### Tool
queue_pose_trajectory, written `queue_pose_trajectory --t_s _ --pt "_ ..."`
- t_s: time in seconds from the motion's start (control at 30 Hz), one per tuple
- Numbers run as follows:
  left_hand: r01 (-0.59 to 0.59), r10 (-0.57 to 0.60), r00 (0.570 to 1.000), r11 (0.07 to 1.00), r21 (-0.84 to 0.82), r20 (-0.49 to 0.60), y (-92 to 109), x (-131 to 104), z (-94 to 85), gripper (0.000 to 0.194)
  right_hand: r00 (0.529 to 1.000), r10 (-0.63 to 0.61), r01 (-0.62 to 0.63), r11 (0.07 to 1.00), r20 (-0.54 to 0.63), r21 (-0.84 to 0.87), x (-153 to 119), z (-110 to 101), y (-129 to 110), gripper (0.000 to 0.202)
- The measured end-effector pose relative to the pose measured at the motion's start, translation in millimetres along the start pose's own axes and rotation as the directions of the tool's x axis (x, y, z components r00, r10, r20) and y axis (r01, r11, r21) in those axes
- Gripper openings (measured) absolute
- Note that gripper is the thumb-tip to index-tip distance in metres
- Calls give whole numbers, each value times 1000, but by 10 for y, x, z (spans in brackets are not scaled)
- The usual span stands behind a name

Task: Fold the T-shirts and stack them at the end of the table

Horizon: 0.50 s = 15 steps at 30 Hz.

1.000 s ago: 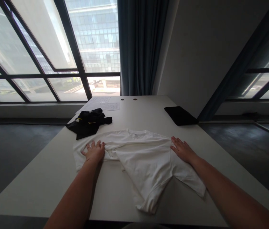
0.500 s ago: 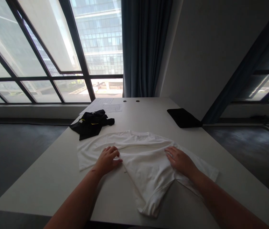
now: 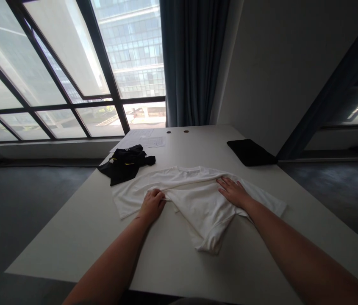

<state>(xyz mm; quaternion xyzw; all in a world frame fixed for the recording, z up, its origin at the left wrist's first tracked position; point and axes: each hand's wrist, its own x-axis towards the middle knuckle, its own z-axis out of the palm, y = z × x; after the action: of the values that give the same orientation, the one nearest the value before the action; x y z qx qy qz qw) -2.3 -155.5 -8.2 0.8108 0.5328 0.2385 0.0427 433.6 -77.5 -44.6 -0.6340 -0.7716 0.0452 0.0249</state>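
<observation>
A white T-shirt (image 3: 194, 199) lies rumpled on the white table (image 3: 172, 275), its collar toward the far side and its lower part bunched to a point near me. My left hand (image 3: 153, 204) is closed on the shirt's left edge, thumb and fingers together on the cloth. On the right part of the shirt, my right hand (image 3: 233, 191) rests flat with its fingers apart, pressing on the fabric.
A crumpled black garment (image 3: 126, 164) lies at the left table edge, beside papers (image 3: 150, 142). A flat black item (image 3: 251, 152) sits at the back right. Two round holes are near the table's far edge.
Both hands have moved forward, away from me, and the shirt's near end has shifted forward with them. My left hand has closed on the cloth. The view has tilted slightly.
</observation>
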Motion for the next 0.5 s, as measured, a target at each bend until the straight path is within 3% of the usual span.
queue_pose_trajectory --t_s 0.1,0.2,0.3,0.5 --pt "-44 44 999 998 -55 6 -9 6 -46 16 1000 -3 3 1000 -24 -4 57 1 29 62" --pt "-58 80 995 954 -295 62 -75 -40 -161 19 1000 -9 9 1000 -25 1 74 9 56 61" --pt "26 32 994 846 -533 100 -218 -94 -316 26 1000 7 -6 1000 -18 20 89 -11 98 59" --pt "152 -48 987 602 -784 154 -566 -160 -583 35 999 38 -38 999 -22 18 116 -84 221 58"
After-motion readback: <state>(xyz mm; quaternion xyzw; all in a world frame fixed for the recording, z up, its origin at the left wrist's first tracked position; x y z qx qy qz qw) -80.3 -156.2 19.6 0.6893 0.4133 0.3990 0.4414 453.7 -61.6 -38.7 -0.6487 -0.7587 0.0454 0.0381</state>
